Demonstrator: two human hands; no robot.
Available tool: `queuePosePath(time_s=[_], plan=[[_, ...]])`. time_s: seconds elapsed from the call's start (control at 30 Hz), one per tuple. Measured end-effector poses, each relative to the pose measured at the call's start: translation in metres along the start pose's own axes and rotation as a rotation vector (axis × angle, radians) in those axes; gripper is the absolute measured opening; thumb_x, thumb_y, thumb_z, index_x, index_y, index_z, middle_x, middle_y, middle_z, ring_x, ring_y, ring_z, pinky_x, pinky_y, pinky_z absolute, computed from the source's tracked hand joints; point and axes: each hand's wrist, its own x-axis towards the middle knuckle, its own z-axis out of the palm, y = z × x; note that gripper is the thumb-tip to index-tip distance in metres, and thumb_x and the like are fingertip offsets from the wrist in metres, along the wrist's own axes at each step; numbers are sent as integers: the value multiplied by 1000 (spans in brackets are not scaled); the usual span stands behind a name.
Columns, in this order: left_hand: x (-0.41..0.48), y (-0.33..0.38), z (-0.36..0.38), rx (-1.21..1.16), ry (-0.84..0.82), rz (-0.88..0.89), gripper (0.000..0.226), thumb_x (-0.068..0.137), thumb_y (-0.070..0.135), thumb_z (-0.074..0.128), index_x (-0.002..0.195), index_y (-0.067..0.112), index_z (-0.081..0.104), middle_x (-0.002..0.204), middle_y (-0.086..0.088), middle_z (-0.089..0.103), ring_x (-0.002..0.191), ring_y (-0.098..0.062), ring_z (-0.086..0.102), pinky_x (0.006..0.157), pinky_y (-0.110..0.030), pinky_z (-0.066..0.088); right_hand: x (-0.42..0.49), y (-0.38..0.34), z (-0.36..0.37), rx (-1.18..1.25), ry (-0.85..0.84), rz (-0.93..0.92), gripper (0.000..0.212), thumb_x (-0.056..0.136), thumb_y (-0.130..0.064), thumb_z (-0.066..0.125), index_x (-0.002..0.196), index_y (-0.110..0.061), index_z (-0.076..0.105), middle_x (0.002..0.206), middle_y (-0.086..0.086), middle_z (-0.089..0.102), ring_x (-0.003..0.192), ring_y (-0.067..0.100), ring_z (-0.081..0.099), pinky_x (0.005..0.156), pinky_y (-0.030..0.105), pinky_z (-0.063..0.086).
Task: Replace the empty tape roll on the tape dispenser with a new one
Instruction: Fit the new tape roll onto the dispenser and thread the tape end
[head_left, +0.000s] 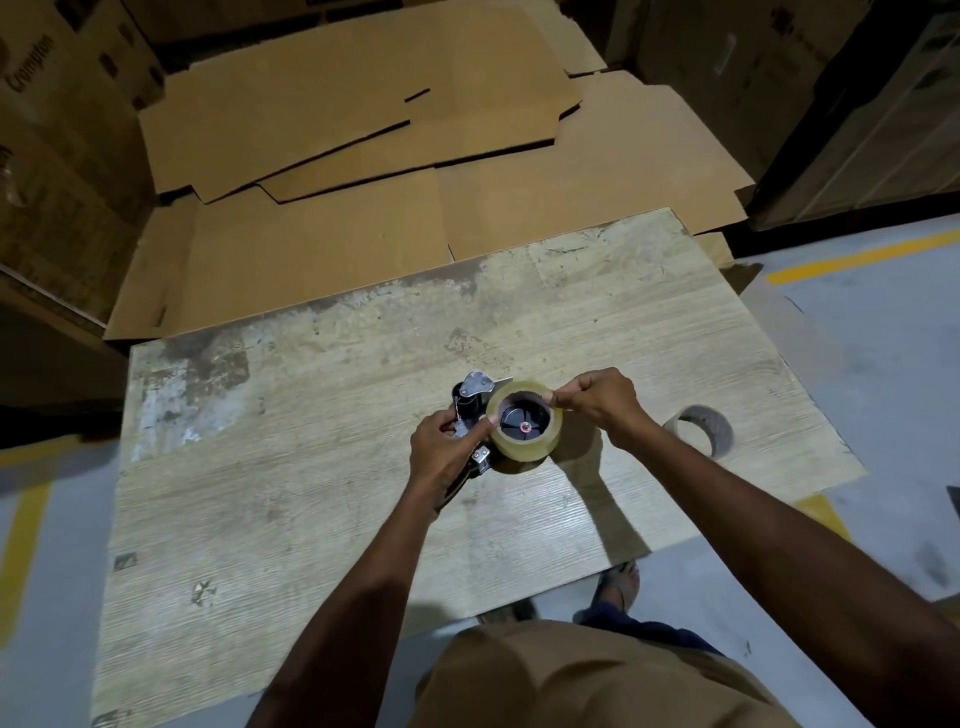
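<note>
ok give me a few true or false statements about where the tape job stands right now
1. The new tape roll sits on the tape dispenser. True.
2. The empty cardboard core is in the right hand. False: it lies on the table, apart from both hands.
3. The left hand grips the dispenser. True.
4. The dispenser is held up high over the floor. False: it is over the tabletop.
5. The right hand's fingers pinch at the roll's far rim. True.
</note>
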Motion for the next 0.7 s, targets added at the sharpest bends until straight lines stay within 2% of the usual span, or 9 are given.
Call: queuePosePath(time_s=[0.07,0.13,0.2,0.3,0.4,0.47,0.53,0.57,0.7], plan=[[0,-1,0,0,-1,-11,66,54,75,88,99,29,76,102,8,75,98,-11,71,85,-38,60,3,-2,2,-6,0,15,34,68,-35,94,78,-5,81,82,5,79,82,16,73,75,35,59],[-3,3,1,-8,-7,-14,65,57,68,90,103,27,73,105,8,73,98,-6,68,78,-26,55,5,2,0,-3,-8,26,34,68,-36,94,78,-6,81,81,5,79,85,18,74,77,37,60],[-6,7,2,-23,-9,-19,53,63,56,92,101,28,69,104,12,70,91,4,63,72,-15,47,4,8,-2,7,-10,32,37,68,-37,94,76,-4,80,79,4,79,83,19,75,75,36,60],[-5,7,5,-21,-20,-18,40,68,46,93,93,36,64,96,19,66,80,11,62,65,-7,44,2,16,-3,18,-5,34,45,67,-40,94,73,1,77,77,6,79,79,19,74,73,37,60],[-2,6,4,-21,-8,-19,44,65,51,93,96,33,66,97,18,67,90,5,63,71,-13,46,0,19,-1,-3,6,6,45,69,-40,92,69,1,75,75,8,77,75,21,72,70,38,58],[2,3,4,-10,5,-12,65,57,64,92,104,25,72,104,9,70,99,-8,66,77,-21,50,-1,21,-1,-21,13,-3,42,70,-41,92,65,-4,73,71,6,75,70,18,68,64,34,53],[5,1,4,2,7,-18,85,50,72,90,114,19,73,110,5,72,103,-13,67,81,-26,55,-1,22,-2,-52,14,-9,42,71,-44,91,63,-8,71,69,4,73,66,15,66,60,28,48],[5,1,5,8,5,-27,87,50,71,91,117,17,72,112,3,72,103,-13,67,82,-26,56,-1,23,-1,-65,13,-11,43,72,-45,90,64,-8,71,69,3,73,66,15,65,60,27,47],[5,3,5,31,12,-11,73,62,52,94,119,12,70,111,2,69,103,-14,65,79,-21,49,-1,27,6,-108,32,-31,46,74,-48,89,68,-5,73,70,5,73,67,17,67,60,28,47]])
